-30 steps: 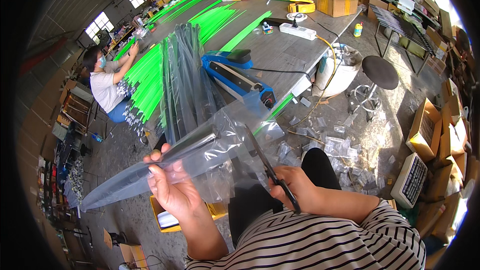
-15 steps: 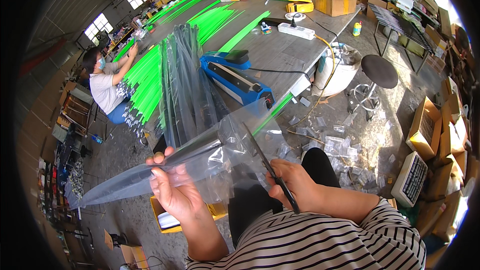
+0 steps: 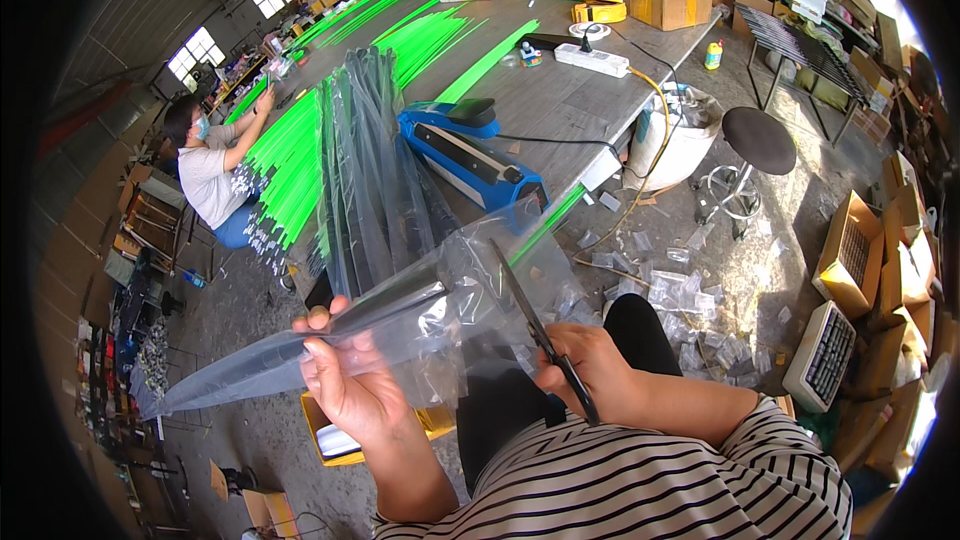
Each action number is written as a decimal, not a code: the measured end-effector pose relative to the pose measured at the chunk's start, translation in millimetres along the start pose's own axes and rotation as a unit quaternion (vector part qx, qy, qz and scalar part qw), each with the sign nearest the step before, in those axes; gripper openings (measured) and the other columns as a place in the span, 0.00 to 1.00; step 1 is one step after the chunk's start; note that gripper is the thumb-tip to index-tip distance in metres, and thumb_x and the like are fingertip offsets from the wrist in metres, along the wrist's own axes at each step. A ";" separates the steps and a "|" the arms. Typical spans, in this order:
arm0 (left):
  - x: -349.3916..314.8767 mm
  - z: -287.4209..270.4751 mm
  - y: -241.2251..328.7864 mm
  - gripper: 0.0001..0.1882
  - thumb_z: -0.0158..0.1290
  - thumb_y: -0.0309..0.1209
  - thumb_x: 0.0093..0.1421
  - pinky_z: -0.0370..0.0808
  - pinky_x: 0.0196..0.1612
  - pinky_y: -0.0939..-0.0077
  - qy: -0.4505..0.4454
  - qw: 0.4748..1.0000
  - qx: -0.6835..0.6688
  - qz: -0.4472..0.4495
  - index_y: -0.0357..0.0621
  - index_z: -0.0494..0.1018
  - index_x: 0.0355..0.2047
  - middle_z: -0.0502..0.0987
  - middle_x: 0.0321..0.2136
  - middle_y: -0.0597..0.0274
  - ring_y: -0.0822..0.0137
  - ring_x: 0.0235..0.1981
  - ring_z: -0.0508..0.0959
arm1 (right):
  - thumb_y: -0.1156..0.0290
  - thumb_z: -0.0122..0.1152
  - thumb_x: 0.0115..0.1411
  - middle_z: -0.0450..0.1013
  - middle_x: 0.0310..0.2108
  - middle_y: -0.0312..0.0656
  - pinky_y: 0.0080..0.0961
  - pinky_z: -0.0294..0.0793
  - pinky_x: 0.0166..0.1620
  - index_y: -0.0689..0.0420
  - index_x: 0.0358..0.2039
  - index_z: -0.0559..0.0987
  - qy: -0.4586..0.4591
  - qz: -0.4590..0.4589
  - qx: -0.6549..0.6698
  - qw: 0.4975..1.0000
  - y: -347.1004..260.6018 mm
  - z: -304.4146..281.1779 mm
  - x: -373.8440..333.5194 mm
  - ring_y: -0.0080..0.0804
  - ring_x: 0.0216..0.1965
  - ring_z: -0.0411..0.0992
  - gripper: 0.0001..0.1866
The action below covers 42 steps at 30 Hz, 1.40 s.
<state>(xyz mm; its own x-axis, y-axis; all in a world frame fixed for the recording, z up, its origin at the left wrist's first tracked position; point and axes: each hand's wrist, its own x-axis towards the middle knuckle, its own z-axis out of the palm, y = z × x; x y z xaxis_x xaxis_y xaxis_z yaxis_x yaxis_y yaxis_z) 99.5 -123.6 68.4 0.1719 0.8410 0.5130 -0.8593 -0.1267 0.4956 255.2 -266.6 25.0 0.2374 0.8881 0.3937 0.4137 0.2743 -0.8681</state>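
Observation:
My left hand [image 3: 352, 380] is closed on a long clear plastic bag [image 3: 432, 315], with dark strips showing inside it. The bag's narrow end trails down to the left. In my right hand [image 3: 590, 365] is a pair of black-handled scissors [image 3: 524, 302], its blades lying along the bag's wide right-hand part. Whether the blades are cutting through the film I cannot tell. Beyond the bag, a blue heat sealer [image 3: 470, 162] rests on the table edge. More long filled plastic sleeves [image 3: 360, 170] hang over the edge beside it.
Bright green strips [image 3: 290, 175] cover much of the grey table [image 3: 560, 125]. A co-worker [image 3: 215, 155] sits at the left. A power strip [image 3: 592, 61] with cords lies on the table. Plastic scraps [image 3: 680, 295] litter the floor near a round stool [image 3: 760, 140]. A yellow box [image 3: 345, 458] stands below.
Both hands hold almost the same place. The scissors have shifted very slightly against the bag; the grip on each thing is unchanged.

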 end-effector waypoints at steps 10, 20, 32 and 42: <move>-3.2 1.6 1.1 0.10 0.46 0.27 0.58 0.66 0.49 0.61 -0.015 1.000 -0.002 -0.010 0.40 0.63 0.40 0.69 0.36 0.58 0.60 0.44 0.70 | 0.51 0.52 0.53 0.61 0.18 0.51 0.37 0.62 0.25 0.63 0.17 0.66 -0.003 -0.013 -0.024 1.000 -4.5 -7.6 5.6 0.52 0.21 0.62 0.25; -3.1 3.0 1.2 0.11 0.46 0.26 0.57 0.66 0.50 0.61 -0.020 1.000 -0.007 -0.013 0.40 0.63 0.40 0.69 0.36 0.57 0.59 0.44 0.69 | 0.53 0.54 0.52 0.61 0.17 0.50 0.36 0.62 0.24 0.63 0.15 0.66 0.013 0.000 -0.015 1.000 -4.5 -6.6 4.2 0.51 0.20 0.63 0.24; -4.8 9.6 0.2 0.10 0.45 0.26 0.58 0.67 0.49 0.61 -0.030 0.999 0.006 -0.026 0.39 0.63 0.40 0.69 0.36 0.56 0.57 0.43 0.70 | 0.53 0.53 0.54 0.62 0.17 0.49 0.34 0.62 0.23 0.62 0.16 0.66 0.054 0.024 0.010 0.998 -5.6 -16.0 -0.8 0.48 0.19 0.63 0.23; -24.8 68.1 -27.2 0.10 0.48 0.23 0.54 0.74 0.38 0.63 -0.140 0.956 0.093 -0.239 0.39 0.65 0.38 0.72 0.30 0.54 0.56 0.35 0.75 | 0.40 0.32 0.57 0.58 0.16 0.33 0.17 0.57 0.22 0.60 0.34 0.68 0.218 0.149 0.234 0.936 59.4 -74.7 -58.8 0.20 0.18 0.58 0.32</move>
<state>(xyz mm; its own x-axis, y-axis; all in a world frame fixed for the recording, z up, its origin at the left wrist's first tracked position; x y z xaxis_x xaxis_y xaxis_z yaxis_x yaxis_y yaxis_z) 151.4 -176.8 89.9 0.6690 0.6551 0.3510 -0.5540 0.1248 0.8231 331.4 -330.0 -27.1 0.6589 0.7439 0.1110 -0.1343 0.2616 -0.9558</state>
